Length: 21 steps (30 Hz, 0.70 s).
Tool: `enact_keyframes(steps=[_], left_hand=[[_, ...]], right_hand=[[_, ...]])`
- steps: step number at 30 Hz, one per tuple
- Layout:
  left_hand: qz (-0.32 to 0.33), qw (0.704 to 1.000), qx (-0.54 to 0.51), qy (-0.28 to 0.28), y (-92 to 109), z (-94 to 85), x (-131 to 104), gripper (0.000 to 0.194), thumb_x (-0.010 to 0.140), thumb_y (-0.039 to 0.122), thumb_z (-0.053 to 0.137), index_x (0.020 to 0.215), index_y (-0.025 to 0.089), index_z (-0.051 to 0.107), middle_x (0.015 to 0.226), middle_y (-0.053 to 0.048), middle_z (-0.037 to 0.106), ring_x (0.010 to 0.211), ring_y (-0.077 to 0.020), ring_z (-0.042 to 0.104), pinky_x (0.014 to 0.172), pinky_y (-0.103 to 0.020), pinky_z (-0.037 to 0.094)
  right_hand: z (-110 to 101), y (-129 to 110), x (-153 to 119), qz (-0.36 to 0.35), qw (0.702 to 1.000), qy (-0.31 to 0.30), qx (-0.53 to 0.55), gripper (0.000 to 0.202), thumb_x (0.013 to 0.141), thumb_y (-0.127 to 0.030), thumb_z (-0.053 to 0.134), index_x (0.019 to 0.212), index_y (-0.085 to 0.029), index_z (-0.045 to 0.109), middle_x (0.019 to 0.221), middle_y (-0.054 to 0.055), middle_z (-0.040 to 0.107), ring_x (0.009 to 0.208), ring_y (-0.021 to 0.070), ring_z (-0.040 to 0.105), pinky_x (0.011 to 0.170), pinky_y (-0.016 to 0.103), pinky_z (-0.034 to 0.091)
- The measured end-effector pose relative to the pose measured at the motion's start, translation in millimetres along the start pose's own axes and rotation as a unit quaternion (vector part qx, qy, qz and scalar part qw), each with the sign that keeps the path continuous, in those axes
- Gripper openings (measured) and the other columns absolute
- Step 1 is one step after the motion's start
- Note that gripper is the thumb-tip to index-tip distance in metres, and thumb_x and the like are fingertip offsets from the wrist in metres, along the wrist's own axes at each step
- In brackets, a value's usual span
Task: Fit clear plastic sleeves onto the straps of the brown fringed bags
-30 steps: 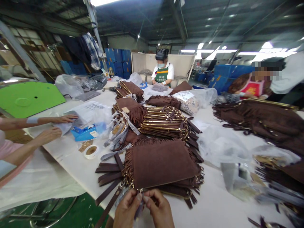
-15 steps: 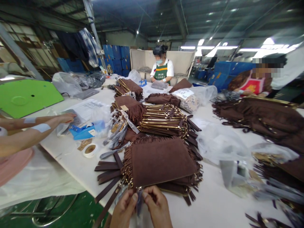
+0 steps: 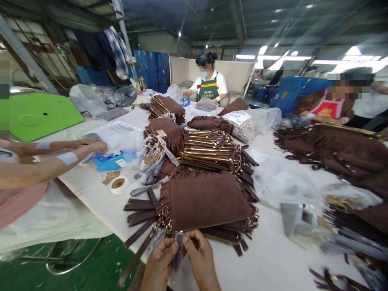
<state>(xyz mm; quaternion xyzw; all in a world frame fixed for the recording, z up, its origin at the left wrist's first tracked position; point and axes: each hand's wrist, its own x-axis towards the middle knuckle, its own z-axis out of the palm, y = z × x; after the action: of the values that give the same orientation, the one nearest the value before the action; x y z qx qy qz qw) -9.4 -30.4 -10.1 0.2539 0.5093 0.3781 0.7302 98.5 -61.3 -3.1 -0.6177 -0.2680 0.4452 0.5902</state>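
Observation:
My left hand (image 3: 160, 262) and my right hand (image 3: 200, 255) are together at the table's near edge. Both pinch a dark zipper pull (image 3: 178, 254) wrapped in thin clear plastic, which hangs from the near edge of a brown fringed bag (image 3: 209, 200). The bag lies flat on top of other brown bags, its fringe spread at the sides. Dark straps (image 3: 140, 218) stick out from the pile on the left. How the fingertips meet the plastic is partly hidden.
Behind lies a stack of gold-zipped bags (image 3: 209, 153). On the left are a blue tape dispenser (image 3: 107, 161), a tape roll (image 3: 118, 184) and a co-worker's forearms (image 3: 69, 158). Clear plastic bags (image 3: 281, 178) and more brown bags (image 3: 333, 155) occupy the right. Two other people work farther back.
My view has shifted slightly. Both my hands stay on the zipper pull. At left, the co-worker's arms reach farther right, and the person in the green apron has stretched an arm out to the side.

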Motion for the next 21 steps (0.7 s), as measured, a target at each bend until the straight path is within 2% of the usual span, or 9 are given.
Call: enact_keyframes(steps=[5,8,10,12,16,18,21], left_hand=[[-0.008,0.999,0.026,-0.032,-3,-6.3,12,0.045,0.053,0.047,0.085,0.075,0.013,0.064,0.06,-0.005,0.068,0.055,-0.0192,0.064,0.058,-0.029,0.05],[0.028,0.998,0.051,-0.033,-4,-7.6,15,0.042,0.057,0.048,0.082,0.072,0.016,0.059,0.056,-0.001,0.065,0.053,-0.0164,0.06,0.055,-0.026,0.046],[0.063,0.992,0.103,-0.022,-1,-5.5,13,0.037,0.061,0.046,0.079,0.072,0.018,0.057,0.056,0.001,0.064,0.054,-0.0153,0.058,0.056,-0.024,0.044],[0.101,0.98,0.174,-0.009,4,-1.5,8,0.03,0.068,0.044,0.073,0.073,0.019,0.057,0.059,0.002,0.064,0.059,-0.0164,0.059,0.059,-0.025,0.044],[0.151,0.952,0.267,-0.004,13,6.2,-2,0.027,0.076,0.046,0.062,0.075,0.02,0.056,0.068,-0.002,0.066,0.069,-0.0222,0.063,0.067,-0.03,0.047],[0.159,0.946,0.281,0.001,14,7.0,-3,0.03,0.076,0.049,0.06,0.075,0.02,0.056,0.07,-0.003,0.066,0.07,-0.0237,0.063,0.068,-0.032,0.047],[0.154,0.946,0.286,0.008,13,3.7,2,0.032,0.074,0.052,0.061,0.075,0.02,0.056,0.067,-0.003,0.065,0.067,-0.0231,0.062,0.066,-0.032,0.047]], right_hand=[[-4,9,-8,0.041,0.999,-0.013,0.021,0.03,0.076,-0.047,0.065,0.079,-0.018,0.062,0.063,0.001,0.06,0.058,0.0155,0.051,0.051,0.024,0.036],[-4,12,-10,0.043,0.999,-0.006,0.007,0.027,0.076,-0.045,0.066,0.079,-0.018,0.062,0.065,0.001,0.059,0.059,0.0159,0.051,0.053,0.024,0.037],[-2,12,-11,0.009,0.999,0.01,-0.044,0.019,0.08,-0.039,0.063,0.078,-0.02,0.062,0.071,0.001,0.061,0.065,0.0172,0.054,0.06,0.025,0.041],[2,12,-13,-0.063,0.99,0.032,-0.126,0.013,0.083,-0.032,0.059,0.076,-0.021,0.062,0.075,0.002,0.061,0.072,0.0186,0.056,0.066,0.027,0.041],[8,12,-20,-0.207,0.943,0.073,-0.249,0.017,0.091,-0.024,0.048,0.078,-0.023,0.06,0.077,0.003,0.058,0.073,0.0187,0.056,0.069,0.028,0.039],[6,9,-22,-0.239,0.934,0.041,-0.263,0.02,0.093,-0.021,0.044,0.082,-0.022,0.06,0.082,0.004,0.06,0.076,0.0181,0.057,0.071,0.027,0.04],[-4,0,-19,-0.239,0.938,-0.025,-0.251,0.021,0.094,-0.019,0.043,0.086,-0.022,0.062,0.087,0.004,0.061,0.082,0.0168,0.059,0.073,0.025,0.042]])
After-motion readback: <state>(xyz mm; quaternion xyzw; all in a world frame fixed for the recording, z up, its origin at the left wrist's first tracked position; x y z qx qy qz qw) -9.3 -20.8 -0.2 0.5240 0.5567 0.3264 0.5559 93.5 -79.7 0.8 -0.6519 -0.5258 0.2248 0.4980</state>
